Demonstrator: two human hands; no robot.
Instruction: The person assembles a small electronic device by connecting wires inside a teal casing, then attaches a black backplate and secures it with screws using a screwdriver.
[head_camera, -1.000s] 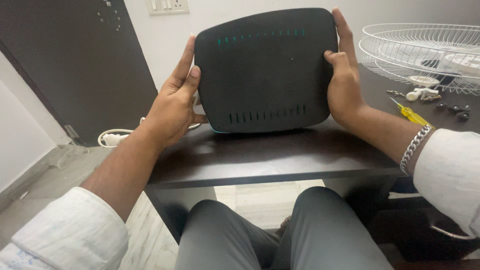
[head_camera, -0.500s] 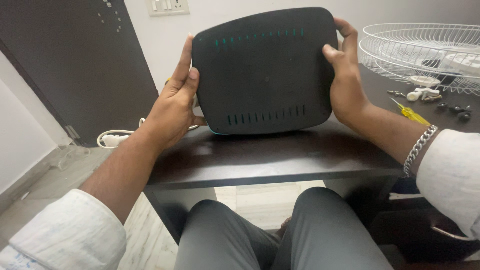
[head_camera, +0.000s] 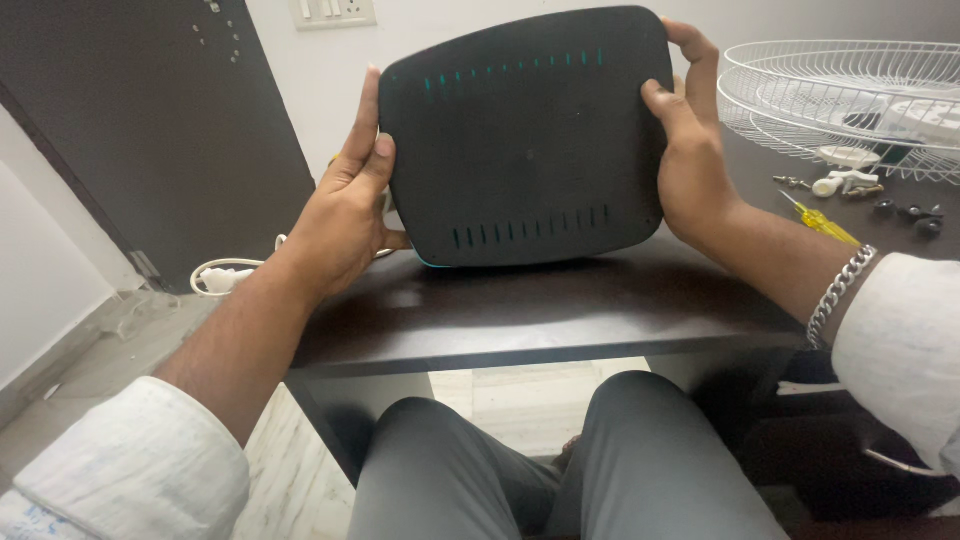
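Black rounded plastic casing (head_camera: 525, 135) stands on edge on the dark wooden counter (head_camera: 540, 310), grasped by left hand (head_camera: 345, 220) and right hand (head_camera: 690, 165); casing unopened, yellow-handled screwdriver (head_camera: 822, 224) unused.

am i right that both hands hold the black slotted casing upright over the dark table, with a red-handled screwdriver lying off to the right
Nearly. The head view shows the left hand and right hand gripping the black slotted casing upright over the dark table, but the screwdriver lying to the right has a yellow handle, not a red one.
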